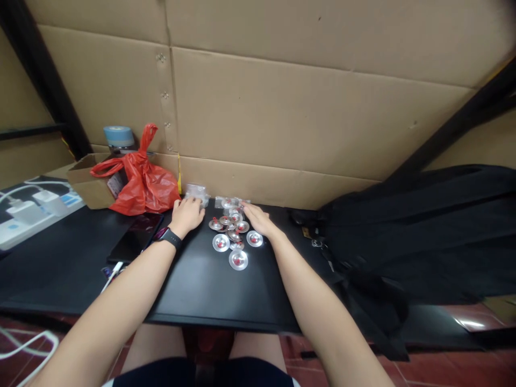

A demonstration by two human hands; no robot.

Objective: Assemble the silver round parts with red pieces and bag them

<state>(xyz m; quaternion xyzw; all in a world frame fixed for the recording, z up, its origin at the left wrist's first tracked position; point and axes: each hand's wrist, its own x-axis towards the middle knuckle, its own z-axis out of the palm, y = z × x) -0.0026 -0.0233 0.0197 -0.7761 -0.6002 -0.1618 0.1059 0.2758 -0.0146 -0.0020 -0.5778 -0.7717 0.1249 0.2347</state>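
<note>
Several round silver metal discs with red centres (238,260) lie in a loose pile on the black table (193,290). My left hand (187,216), with a dark watch on its wrist, rests at the near edge of some clear plastic bags (196,193), left of the pile. Its fingers are slightly spread and grip nothing visible. At the pile's right side lies my right hand (258,219), fingers extended, their tips by the discs and a small clear packet (243,203) at the back.
A tied red plastic bag (145,183), a cardboard box (91,185) and a blue-lidded container (119,137) stand back left. A phone (135,238) and power strip (36,217) lie left. A black backpack (419,231) fills the right. Cardboard (274,118) walls the back.
</note>
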